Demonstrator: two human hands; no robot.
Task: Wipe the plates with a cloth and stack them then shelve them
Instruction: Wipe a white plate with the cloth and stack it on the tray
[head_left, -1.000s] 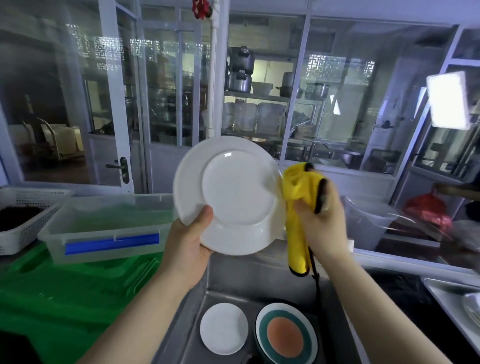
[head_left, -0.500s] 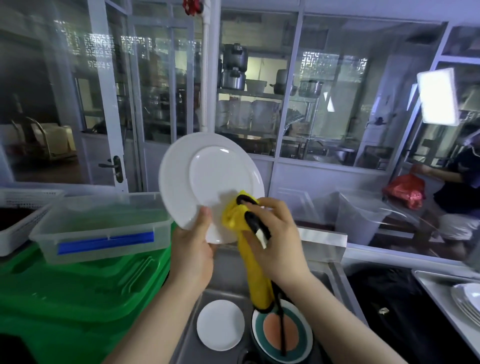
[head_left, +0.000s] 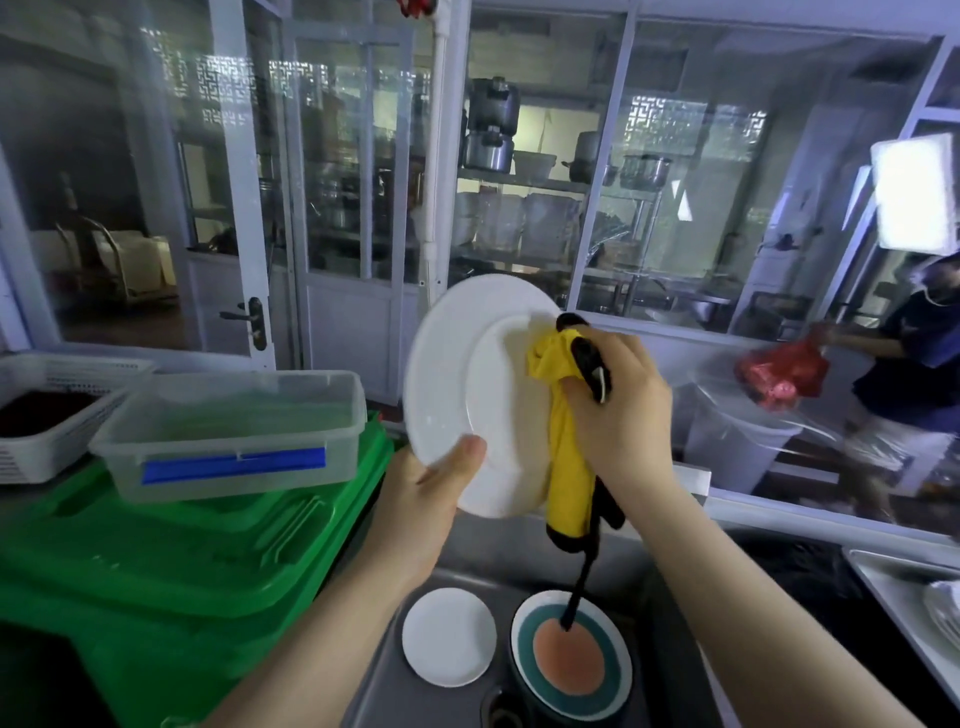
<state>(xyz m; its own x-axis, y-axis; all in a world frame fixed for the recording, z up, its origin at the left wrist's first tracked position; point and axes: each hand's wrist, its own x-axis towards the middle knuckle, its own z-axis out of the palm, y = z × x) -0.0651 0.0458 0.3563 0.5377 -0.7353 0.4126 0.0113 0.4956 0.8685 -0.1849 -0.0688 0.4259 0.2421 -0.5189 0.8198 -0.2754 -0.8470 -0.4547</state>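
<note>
A large white plate (head_left: 457, 374) is held upright above the sink, turned edge-on towards the right. My left hand (head_left: 421, 493) grips its lower rim, thumb on the front face. My right hand (head_left: 618, 410) grips a yellow cloth with black trim (head_left: 566, 467) and presses it against the plate's right side; the cloth's tail hangs down. Below, in the steel sink (head_left: 519, 561), lie a small white plate (head_left: 449, 636) and a plate with teal rings and an orange centre (head_left: 571, 657).
A clear plastic box with a blue clip (head_left: 234, 431) rests on green crates (head_left: 171, 561) at the left, beside a white basket (head_left: 47, 410). A steel tray with plates (head_left: 930, 597) is at the right edge. A person (head_left: 904, 384) carrying a red bag stands behind the glass.
The plate has swung from facing me to angled rightward. My right hand moved the cloth from the plate's lower front up onto its right side. The view has shifted left.
</note>
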